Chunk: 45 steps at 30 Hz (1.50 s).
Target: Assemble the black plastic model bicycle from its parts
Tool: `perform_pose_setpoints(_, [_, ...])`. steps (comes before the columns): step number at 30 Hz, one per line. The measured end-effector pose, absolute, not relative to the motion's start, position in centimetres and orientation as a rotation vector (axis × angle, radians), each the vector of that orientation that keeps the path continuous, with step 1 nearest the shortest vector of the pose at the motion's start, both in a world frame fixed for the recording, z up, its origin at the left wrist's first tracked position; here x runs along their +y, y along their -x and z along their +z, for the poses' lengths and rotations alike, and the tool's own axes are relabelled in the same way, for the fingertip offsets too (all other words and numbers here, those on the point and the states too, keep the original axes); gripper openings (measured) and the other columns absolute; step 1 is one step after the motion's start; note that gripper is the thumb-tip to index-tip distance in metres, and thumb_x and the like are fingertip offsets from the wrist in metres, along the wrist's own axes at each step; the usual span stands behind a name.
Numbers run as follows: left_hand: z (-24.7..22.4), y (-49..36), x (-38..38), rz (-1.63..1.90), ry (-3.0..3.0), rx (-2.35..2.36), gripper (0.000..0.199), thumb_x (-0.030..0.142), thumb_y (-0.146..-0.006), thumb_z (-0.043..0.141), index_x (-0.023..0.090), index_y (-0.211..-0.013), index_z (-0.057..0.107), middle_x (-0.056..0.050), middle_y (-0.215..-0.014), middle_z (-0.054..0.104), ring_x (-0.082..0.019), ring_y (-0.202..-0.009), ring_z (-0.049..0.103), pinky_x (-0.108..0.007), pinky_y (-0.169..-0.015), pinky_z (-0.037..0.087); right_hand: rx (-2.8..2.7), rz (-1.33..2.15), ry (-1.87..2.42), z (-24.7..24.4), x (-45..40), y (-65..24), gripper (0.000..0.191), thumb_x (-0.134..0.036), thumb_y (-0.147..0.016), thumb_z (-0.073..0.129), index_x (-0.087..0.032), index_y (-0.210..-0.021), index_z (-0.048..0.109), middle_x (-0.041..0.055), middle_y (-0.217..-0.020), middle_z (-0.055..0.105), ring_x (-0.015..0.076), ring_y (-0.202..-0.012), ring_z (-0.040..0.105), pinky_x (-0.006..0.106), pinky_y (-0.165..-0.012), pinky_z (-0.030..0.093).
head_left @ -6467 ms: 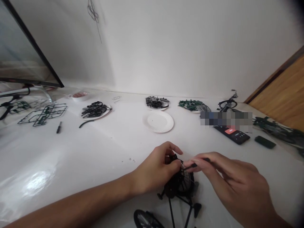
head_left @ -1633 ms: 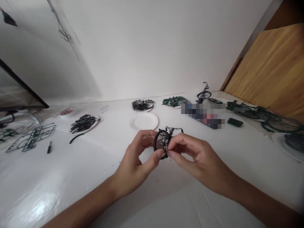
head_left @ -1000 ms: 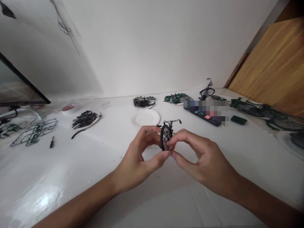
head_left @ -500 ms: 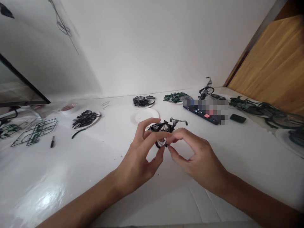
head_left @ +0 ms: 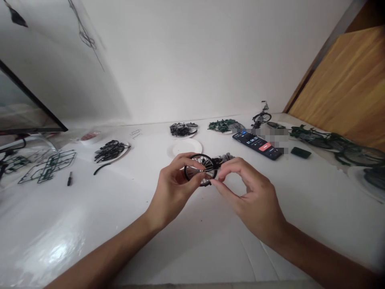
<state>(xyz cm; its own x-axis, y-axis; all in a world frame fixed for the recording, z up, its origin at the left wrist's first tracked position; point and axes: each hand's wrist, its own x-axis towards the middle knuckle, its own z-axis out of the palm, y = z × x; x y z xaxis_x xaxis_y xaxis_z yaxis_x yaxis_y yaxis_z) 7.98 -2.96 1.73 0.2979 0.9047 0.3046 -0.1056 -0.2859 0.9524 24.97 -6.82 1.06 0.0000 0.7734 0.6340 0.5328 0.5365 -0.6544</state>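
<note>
A small model bicycle (head_left: 227, 158) is held above the white table, its black spoked wheel (head_left: 207, 159) turned broadside toward me. My left hand (head_left: 174, 182) pinches the bicycle at the wheel's hub between thumb and index finger. On the other side, my right hand (head_left: 252, 190) has its fingers curled at the wheel's right edge, with the thumb tip by the lower rim. The fingers cover part of the frame. Behind the wheel, the grey handlebar end shows above my right fingers.
Behind the hands lies a white plate (head_left: 197, 146). Plates of black parts (head_left: 111, 151) and green parts (head_left: 224, 125) stand farther back. A phone (head_left: 258, 145) lies to the right, near another model bicycle (head_left: 262, 116). Green sprue frames (head_left: 49, 166) and a small screwdriver (head_left: 70, 179) are at left.
The bicycle has turned so its wheel faces me more broadside. My left thumb has moved up from the wheel's bottom to its hub. The right hand has shifted slightly right.
</note>
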Motion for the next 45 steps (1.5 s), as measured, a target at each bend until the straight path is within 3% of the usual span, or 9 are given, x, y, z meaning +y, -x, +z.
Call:
perform_pose_setpoints(3, [1.9,-7.8,-3.0,1.245,-1.498,0.808,0.006,0.016,-0.084,0.071,0.014,-0.087,0.067,-0.008,-0.123,0.058,-0.012,-0.081,0.067,-0.027,-0.072,0.059,-1.609,0.463,1.228,0.8,-6.9,-25.1,0.017,-0.02,-0.086,0.068,-0.024,-0.082,0.052,-0.0032,-0.082,0.059,0.0143,-0.08,0.06,0.03,-0.075,0.047])
perform_pose_setpoints(7, [1.7,-7.7,-2.8,1.274,-1.508,0.856,0.005,0.018,-0.085,0.071,0.016,-0.088,0.067,-0.005,-0.123,0.06,-0.01,-0.08,0.065,-0.024,-0.071,0.056,-1.571,0.976,1.254,0.6,-7.0,-24.9,0.02,-0.033,-0.087,0.07,-0.026,-0.101,0.059,-0.001,-0.098,0.066,0.0172,-0.095,0.064,0.033,-0.085,0.051])
perform_pose_setpoints(11, [1.5,-7.8,-2.7,1.267,-1.551,0.862,0.005,0.02,-0.088,0.068,0.017,-0.089,0.065,-0.005,-0.119,0.061,-0.011,-0.082,0.064,-0.023,-0.069,0.055,-1.451,1.327,1.087,1.0,-6.8,-24.7,0.017,-0.031,-0.091,0.064,-0.024,-0.107,0.063,0.0018,-0.103,0.07,0.0182,-0.099,0.067,0.033,-0.087,0.053])
perform_pose_setpoints(17, [1.7,-7.3,-3.1,1.342,-2.093,0.931,0.004,0.018,-0.087,0.069,0.019,-0.091,0.068,-0.007,-0.113,0.062,-0.021,-0.114,0.059,-0.032,-0.092,0.051,-1.338,1.301,1.086,1.5,-6.3,-25.5,0.014,-0.031,-0.09,0.065,-0.021,-0.099,0.069,0.0012,-0.091,0.072,0.0149,-0.082,0.069,0.031,-0.082,0.054])
perform_pose_setpoints(23, [2.2,-6.7,-2.9,1.458,-2.528,0.826,0.01,0.01,-0.088,0.066,0.018,-0.093,0.068,-0.01,-0.12,0.06,-0.021,-0.111,0.06,-0.037,-0.09,0.053,-1.268,1.318,1.139,1.5,-6.2,-26.1,0.026,-0.037,-0.083,0.075,-0.022,-0.103,0.075,0.0032,-0.099,0.075,0.0185,-0.087,0.071,0.037,-0.087,0.053])
perform_pose_setpoints(30, [2.5,-6.0,-2.5,1.436,-2.799,0.747,0.019,0.005,-0.087,0.065,0.019,-0.099,0.066,-0.008,-0.112,0.066,-0.021,-0.106,0.059,-0.038,-0.086,0.051,-1.211,1.475,1.005,1.6,-6.1,-26.6,0.026,-0.037,-0.088,0.07,-0.023,-0.109,0.076,0.0067,-0.098,0.075,0.0244,-0.096,0.071,0.048,-0.092,0.053])
perform_pose_setpoints(35, [2.6,-5.7,-2.9,1.271,-2.983,0.671,0.017,0.003,-0.09,0.059,0.015,-0.101,0.063,-0.008,-0.099,0.067,-0.019,-0.09,0.058,-0.035,-0.077,0.049,-1.223,1.483,1.046,1.7,-6.1,-26.7,0.029,-0.028,-0.079,0.078,-0.026,-0.108,0.076,0.004,-0.102,0.076,0.0195,-0.089,0.072,0.042,-0.09,0.054])
perform_pose_setpoints(38, [2.9,-5.7,-3.2,1.205,-3.076,0.613,0.014,0.004,-0.089,0.06,0.012,-0.101,0.062,-0.01,-0.095,0.066,-0.019,-0.085,0.057,-0.035,-0.072,0.048,-1.278,1.471,1.045,1.8,-6.1,-26.7,0.03,-0.022,-0.077,0.079,-0.026,-0.106,0.077,0.0009,-0.094,0.076,0.0158,-0.084,0.071,0.036,-0.086,0.055])
perform_pose_setpoints(45, [3.4,-5.4,-3.1,1.111,-3.053,0.514,0.014,0.004,-0.091,0.058,0.011,-0.103,0.059,-0.01,-0.099,0.066,-0.02,-0.09,0.056,-0.037,-0.08,0.049,-1.283,1.47,1.026,1.9,-5.9,-27.3,0.031,-0.026,-0.08,0.077,-0.026,-0.111,0.075,0.0049,-0.109,0.075,0.02,-0.092,0.071,0.041,-0.089,0.057])
